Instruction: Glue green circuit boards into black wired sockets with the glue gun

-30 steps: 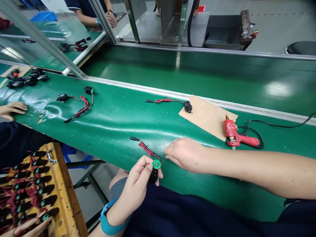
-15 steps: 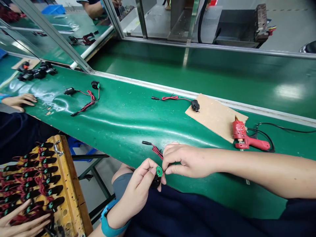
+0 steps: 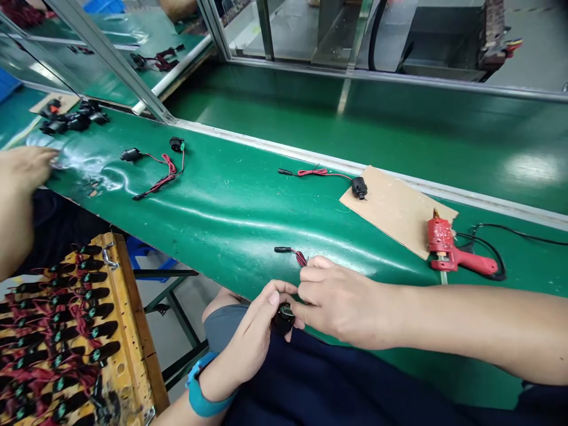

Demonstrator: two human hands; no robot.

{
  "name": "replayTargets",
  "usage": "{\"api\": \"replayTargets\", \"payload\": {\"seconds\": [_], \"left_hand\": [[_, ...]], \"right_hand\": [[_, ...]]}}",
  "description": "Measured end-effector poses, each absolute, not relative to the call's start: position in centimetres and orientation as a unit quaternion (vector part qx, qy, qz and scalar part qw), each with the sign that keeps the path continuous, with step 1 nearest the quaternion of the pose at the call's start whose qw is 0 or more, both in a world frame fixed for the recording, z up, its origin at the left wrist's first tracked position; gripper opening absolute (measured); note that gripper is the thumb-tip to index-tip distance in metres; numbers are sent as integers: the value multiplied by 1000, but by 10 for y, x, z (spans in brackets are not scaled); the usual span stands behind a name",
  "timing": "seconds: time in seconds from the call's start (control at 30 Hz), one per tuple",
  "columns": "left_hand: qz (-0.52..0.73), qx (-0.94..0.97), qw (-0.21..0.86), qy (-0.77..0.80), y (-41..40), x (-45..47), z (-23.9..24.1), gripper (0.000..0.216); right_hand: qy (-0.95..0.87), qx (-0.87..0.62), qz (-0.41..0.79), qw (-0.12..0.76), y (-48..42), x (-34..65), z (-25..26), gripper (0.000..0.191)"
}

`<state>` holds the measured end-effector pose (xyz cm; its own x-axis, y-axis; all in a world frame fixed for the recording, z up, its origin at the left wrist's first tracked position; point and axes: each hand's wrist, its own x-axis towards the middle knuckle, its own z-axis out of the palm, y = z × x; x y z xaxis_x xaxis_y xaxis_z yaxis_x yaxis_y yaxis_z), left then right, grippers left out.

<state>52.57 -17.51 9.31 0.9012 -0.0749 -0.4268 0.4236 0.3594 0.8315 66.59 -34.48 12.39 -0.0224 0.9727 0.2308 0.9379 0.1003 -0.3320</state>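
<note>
At the near edge of the green conveyor belt (image 3: 248, 207), my left hand (image 3: 257, 337) is closed round a small black round part (image 3: 283, 318) that trails a red and black wire (image 3: 295, 254). My right hand (image 3: 341, 299) is closed too, its fingertips pinched on the top of that same part. The wire's black plug end lies on the belt just beyond my fingers. A blue band (image 3: 202, 393) wraps my left wrist.
A red glue gun (image 3: 448, 248) lies beside a brown cardboard sheet (image 3: 399, 210) holding another wired black part (image 3: 359, 188). More wired parts (image 3: 155, 165) lie up the belt. A yellow rack (image 3: 119, 331) filled with black parts stands at lower left. Another person's hand (image 3: 24, 165) reaches in at left.
My right hand came in from the belt onto the part in my left hand. The green disc seen on top of the part earlier is now covered by my fingers. The view shifted.
</note>
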Motion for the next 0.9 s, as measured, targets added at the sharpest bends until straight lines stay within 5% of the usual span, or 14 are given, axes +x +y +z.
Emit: {"api": "replayTargets", "payload": {"seconds": [0.13,0.5,0.9], "left_hand": [[-166,561,795,160,-175,522,97,31],[-170,638,742,113,-174,519,97,30],[-105,746,654,73,-179,513,90,40]], "right_hand": [[-729,-664,-43,157,-345,655,127,22],[-723,-668,-20,173,-348,642,125,23],[-589,-758,164,228,-346,637,126,20]]}}
